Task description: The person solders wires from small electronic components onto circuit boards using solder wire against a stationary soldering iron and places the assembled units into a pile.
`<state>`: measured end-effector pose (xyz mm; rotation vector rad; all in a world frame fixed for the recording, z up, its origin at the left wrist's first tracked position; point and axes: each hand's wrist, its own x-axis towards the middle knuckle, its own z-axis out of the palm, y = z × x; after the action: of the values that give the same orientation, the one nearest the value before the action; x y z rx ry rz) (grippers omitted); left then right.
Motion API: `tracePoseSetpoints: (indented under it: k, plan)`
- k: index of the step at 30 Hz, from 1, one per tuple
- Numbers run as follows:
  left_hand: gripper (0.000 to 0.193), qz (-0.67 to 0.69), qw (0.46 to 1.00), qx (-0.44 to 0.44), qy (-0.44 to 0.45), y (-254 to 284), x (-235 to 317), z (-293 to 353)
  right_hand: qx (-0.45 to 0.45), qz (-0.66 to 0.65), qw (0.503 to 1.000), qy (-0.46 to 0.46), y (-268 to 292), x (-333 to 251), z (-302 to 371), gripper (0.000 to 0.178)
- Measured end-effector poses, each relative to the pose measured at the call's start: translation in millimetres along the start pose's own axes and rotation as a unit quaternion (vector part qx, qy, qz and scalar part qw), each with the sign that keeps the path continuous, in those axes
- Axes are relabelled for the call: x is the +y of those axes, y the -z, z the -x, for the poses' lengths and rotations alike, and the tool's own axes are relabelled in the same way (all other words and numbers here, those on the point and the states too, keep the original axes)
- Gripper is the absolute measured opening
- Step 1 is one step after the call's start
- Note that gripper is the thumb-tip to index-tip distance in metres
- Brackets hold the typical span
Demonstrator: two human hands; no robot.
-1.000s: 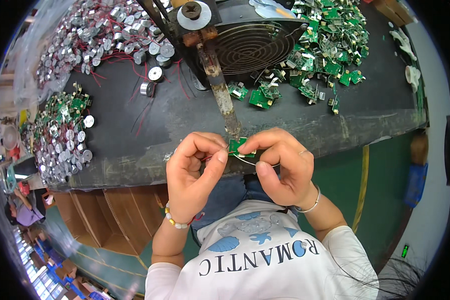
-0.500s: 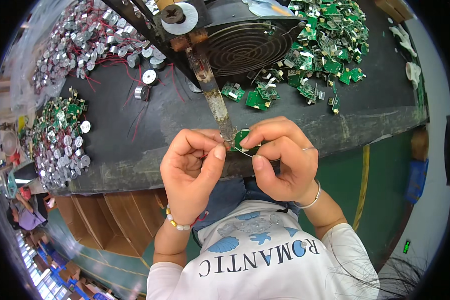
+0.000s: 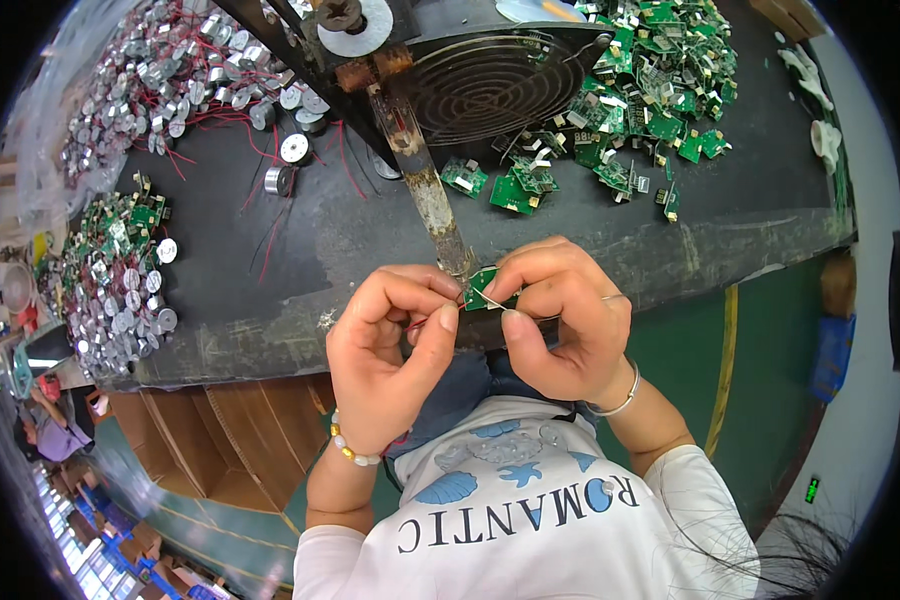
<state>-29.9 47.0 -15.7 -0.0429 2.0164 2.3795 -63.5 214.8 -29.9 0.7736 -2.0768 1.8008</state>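
Observation:
A small green circuit board sits at the table's front edge, right under the lower end of a scorched flat metal bar, which looks like a fixed soldering iron. My left hand pinches a thin red wire between thumb and index finger at the board's left side; its far end is hidden. My right hand is closed at the board's right, its fingertips against the board. Between its thumb and fingers runs a thin silvery wire, likely solder, with its end over the board.
A round fan guard stands behind the bar. Green circuit boards are heaped at the back right. Silver round motor-like parts with red wires are piled at the back left, and boards with such parts attached at the left.
My left hand has shifted slightly right and down. The board has tilted and shows more of its face beside the bar's tip. My right hand has barely moved.

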Motion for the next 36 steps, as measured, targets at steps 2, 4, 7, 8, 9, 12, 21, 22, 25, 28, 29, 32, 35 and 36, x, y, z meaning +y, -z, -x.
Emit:
tracePoseSetpoints:
  k: [2, 4, 7, 8, 9, 12, 21, 22, 25, 28, 29, 32, 35, 36]
  plan:
    - [0.011, 0.014, 1.0, -0.013, 0.013, 2, 2, -3, 0.001, 0.004, 1.0, 0.005, -1, 0, -1, 0.015]
    - [0.011, 0.014, 1.0, -0.017, 0.012, 3, 3, -4, 0.002, 0.017, 1.0, 0.019, -1, 0, -3, 0.015]
    - [0.01, 0.014, 1.0, -0.021, 0.014, 3, 8, -6, -0.015, 0.03, 0.998, 0.046, 0, 1, -5, 0.014]
    - [0.01, 0.015, 0.999, -0.02, 0.02, 3, 9, -6, -0.014, 0.031, 0.998, 0.046, -1, 1, -5, 0.014]
    - [0.01, 0.015, 0.999, -0.021, 0.02, 3, 10, -7, -0.011, 0.033, 0.998, 0.051, -2, 0, -6, 0.014]
    - [0.01, 0.014, 1.0, -0.02, 0.003, 3, 10, -6, -0.01, 0.03, 0.998, 0.051, -1, 0, -7, 0.015]
    - [0.011, 0.014, 0.999, -0.011, 0.028, 3, 5, -2, -0.004, 0.01, 1.0, 0.019, -2, -3, -4, 0.017]
    - [0.011, 0.022, 0.999, -0.011, 0.027, 3, 6, -3, -0.002, 0.013, 1.0, 0.023, -2, -3, -4, 0.017]
    - [0.011, 0.022, 0.999, -0.015, 0.018, 4, 8, -6, -0.012, 0.02, 0.999, 0.031, -2, -2, -5, 0.015]
    - [0.011, 0.006, 1.0, -0.023, 0.011, 4, 12, -7, -0.016, 0.033, 0.998, 0.048, -1, -3, -7, 0.015]
    - [0.011, -0.001, 1.0, -0.025, 0.011, 4, 13, -7, -0.016, 0.033, 0.998, 0.048, -1, -3, -7, 0.015]
    - [0.011, -0.027, 0.999, -0.036, 0.002, 6, 10, -5, -0.013, 0.031, 0.998, 0.052, -1, -2, -4, 0.015]
    - [0.011, -0.015, 0.999, -0.034, 0.005, 5, 8, -6, -0.016, 0.029, 0.999, 0.044, -1, -2, -3, 0.015]
    - [0.011, -0.015, 0.999, -0.034, 0.005, 5, 8, -6, -0.013, 0.027, 0.999, 0.042, -1, -1, -3, 0.014]
